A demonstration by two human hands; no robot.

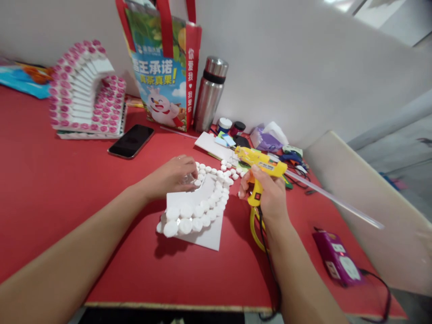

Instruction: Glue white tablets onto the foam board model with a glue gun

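A curved white card model (195,198), edged with rows of round white discs, stands in front of me on a flat white sheet (212,238). Bent fingers of my left hand (175,174) close on the inner edge of this model, among discs; the fingertips are partly hidden. My right hand (270,191) grips a yellow hot glue gun (258,162) by its handle, just right of the model. Its nozzle points left, above loose white discs (232,172). A long clear glue stick (330,195) sticks out of its back. A yellow ring-shaped roll (258,229) lies below it.
A finished-looking arch with pink-centred discs (76,96) stands back left beside a phone (131,141). Behind are a printed bag (162,72), a steel flask (211,92), small jars (224,124) and purple tissues (266,136). A purple power strip (337,258) sits right; the gun's cable hangs over the front edge.
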